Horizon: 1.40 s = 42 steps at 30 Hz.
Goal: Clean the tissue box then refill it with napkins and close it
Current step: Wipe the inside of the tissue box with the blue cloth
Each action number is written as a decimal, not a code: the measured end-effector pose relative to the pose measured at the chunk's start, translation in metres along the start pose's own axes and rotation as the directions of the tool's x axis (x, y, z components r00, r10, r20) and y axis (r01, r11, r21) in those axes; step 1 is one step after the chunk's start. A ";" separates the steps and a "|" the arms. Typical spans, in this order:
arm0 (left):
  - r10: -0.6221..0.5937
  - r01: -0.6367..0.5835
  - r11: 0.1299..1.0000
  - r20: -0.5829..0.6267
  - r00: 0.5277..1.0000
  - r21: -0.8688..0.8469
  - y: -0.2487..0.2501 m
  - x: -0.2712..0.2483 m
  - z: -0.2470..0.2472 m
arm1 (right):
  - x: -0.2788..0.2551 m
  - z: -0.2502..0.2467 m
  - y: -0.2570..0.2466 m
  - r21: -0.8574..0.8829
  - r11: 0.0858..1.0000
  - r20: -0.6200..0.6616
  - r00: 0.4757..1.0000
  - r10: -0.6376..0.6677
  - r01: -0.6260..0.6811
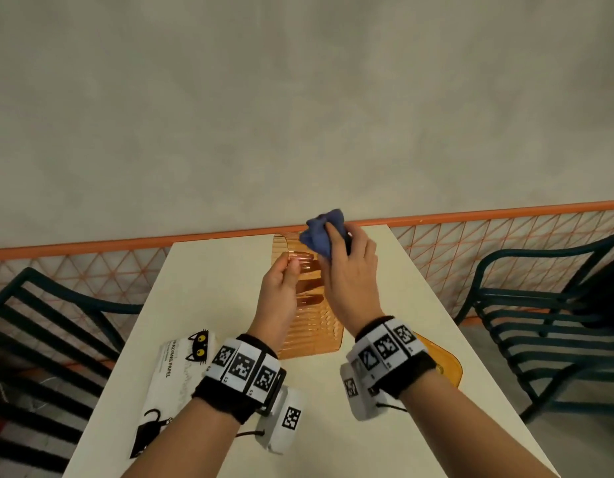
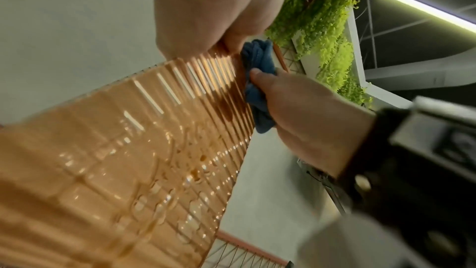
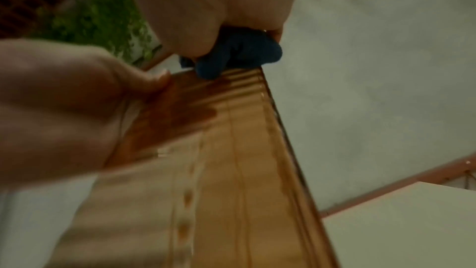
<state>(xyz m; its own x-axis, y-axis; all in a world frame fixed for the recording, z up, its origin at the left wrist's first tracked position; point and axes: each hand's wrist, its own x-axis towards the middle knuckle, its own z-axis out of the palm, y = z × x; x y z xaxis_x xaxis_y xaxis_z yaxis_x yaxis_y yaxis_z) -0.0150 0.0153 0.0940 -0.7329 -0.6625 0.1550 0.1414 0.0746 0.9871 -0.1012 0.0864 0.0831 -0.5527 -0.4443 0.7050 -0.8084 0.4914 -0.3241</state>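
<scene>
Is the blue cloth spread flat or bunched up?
Bunched: the blue cloth is a crumpled wad gripped in the right hand at the tissue box's far end.

Café terrace: white table (image 1: 209, 298), slatted metal chairs (image 1: 540, 326), orange railing (image 1: 471, 215).

Black wristbands (image 1: 236, 391) with checkered markers

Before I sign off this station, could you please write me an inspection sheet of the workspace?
Surface: white table, seemingly dry.
Job's things: ribbed amber tissue box stands upright, open; amber lid lies flat at right; napkin pack sealed at left.
Clutter: nothing seen.
Hands: left hand grips the box; right hand presses a blue cloth on its top edge.
Cables: short black leads at the wristbands.
Surroundings: dark slatted chairs, orange mesh railing.
</scene>
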 end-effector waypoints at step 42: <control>-0.284 0.295 0.851 0.091 0.955 -0.434 0.027 -0.012 -0.034 | 0.003 -0.053 -0.036 0.274 0.899 0.224 0.886 -0.405 0.342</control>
<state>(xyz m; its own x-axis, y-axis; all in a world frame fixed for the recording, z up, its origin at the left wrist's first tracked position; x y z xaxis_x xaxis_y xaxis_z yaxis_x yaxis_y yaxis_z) 0.0203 0.0003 0.1174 -0.8005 -0.5853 -0.1285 0.1932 -0.4550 0.8693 -0.0626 0.1071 0.1301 -0.2076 -0.7610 0.6146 -0.9711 0.0849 -0.2229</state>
